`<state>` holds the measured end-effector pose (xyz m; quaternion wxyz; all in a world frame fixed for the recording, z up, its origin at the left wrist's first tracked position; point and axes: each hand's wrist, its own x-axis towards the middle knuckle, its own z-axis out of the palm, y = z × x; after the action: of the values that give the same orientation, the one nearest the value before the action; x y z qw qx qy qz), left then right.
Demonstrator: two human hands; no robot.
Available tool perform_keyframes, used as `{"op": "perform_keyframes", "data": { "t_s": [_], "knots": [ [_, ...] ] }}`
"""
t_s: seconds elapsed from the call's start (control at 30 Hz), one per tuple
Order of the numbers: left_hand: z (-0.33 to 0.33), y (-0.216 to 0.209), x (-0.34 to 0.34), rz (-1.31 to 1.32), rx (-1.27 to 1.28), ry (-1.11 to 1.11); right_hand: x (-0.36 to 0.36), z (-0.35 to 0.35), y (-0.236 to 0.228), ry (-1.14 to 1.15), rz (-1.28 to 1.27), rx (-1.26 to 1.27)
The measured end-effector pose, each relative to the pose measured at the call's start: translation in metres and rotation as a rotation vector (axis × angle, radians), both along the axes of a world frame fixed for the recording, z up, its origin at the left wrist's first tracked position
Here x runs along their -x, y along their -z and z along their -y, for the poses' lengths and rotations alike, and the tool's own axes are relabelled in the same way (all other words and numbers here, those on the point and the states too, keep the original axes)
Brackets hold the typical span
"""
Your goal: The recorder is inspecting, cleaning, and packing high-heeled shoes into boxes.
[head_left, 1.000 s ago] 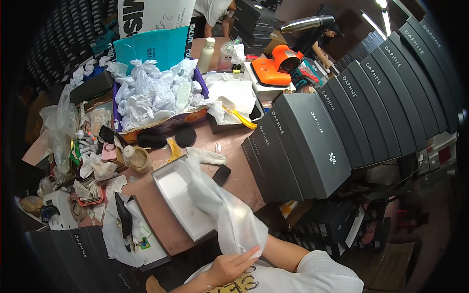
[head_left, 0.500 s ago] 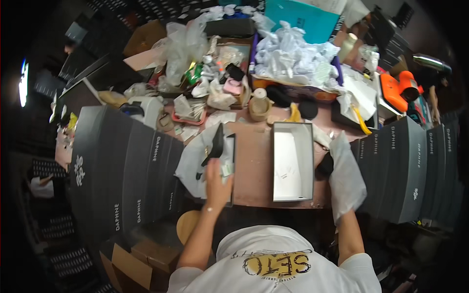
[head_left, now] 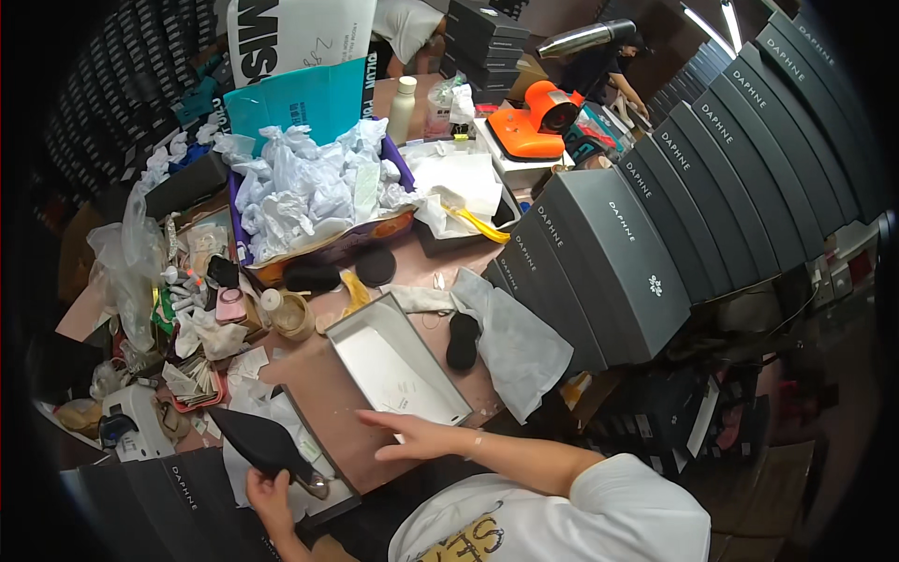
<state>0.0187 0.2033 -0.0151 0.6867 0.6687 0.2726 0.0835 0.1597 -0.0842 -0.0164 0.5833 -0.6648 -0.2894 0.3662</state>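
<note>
A black pointed-toe shoe [head_left: 257,440] is in my left hand [head_left: 270,501], gripped near its heel. It is tilted, toe up and to the left, above a box lid or tray [head_left: 351,498] lined with white paper. My right hand [head_left: 417,437] is open with fingers stretched toward the left, at the near end of a shoe box [head_left: 445,379] with a white inside. To the right of that box lie a small black pad-like item [head_left: 462,341] and a translucent white bag [head_left: 524,351].
Stacks of dark shoe boxes [head_left: 613,267] flank the table on the right, with more at lower left [head_left: 159,501]. A bin of crumpled white paper [head_left: 314,187], a jar [head_left: 290,316], small clutter and an orange device [head_left: 534,126] fill the back. Other people are farther off.
My right hand has let go of the translucent bag, which now lies on the table, and moved left to the box. My left hand has taken hold of the black shoe. The view has turned right.
</note>
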Motion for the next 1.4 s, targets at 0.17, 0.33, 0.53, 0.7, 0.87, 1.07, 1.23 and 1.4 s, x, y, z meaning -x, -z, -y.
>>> {"op": "perform_keyframes", "data": {
  "t_s": [0.17, 0.33, 0.53, 0.7, 0.87, 1.07, 1.23, 1.4],
  "knots": [
    [0.088, -0.001, 0.006, 0.214, 0.557, 0.028, 0.040, -0.036, 0.015, -0.324, -1.296, -0.417],
    [0.059, -0.011, 0.003, -0.118, -0.193, 0.166, 0.019, 0.046, -0.017, -0.081, -1.076, -0.159],
    [-0.046, 0.015, -0.038, -0.451, -0.679, 0.046, 0.049, 0.101, -0.019, 0.219, -1.196, -0.324],
    [-0.059, 0.084, -0.089, -0.554, -0.663, -0.522, 0.063, 0.083, -0.030, 0.355, -1.213, -0.363],
    [-0.044, 0.156, -0.086, -0.629, -0.630, -0.611, 0.054, 0.069, -0.048, 0.302, -0.969, -0.207],
    [-0.003, 0.075, -0.054, -0.151, -0.515, -0.449, 0.028, 0.051, -0.065, -0.074, -0.810, -0.152],
    [0.063, -0.011, -0.001, 0.095, -0.859, -0.204, 0.016, -0.015, -0.072, -0.144, -0.828, -0.095],
    [0.104, 0.038, 0.085, -0.034, -0.287, -0.584, 0.033, -0.058, -0.031, -0.011, -0.978, -0.049]
  ]
}}
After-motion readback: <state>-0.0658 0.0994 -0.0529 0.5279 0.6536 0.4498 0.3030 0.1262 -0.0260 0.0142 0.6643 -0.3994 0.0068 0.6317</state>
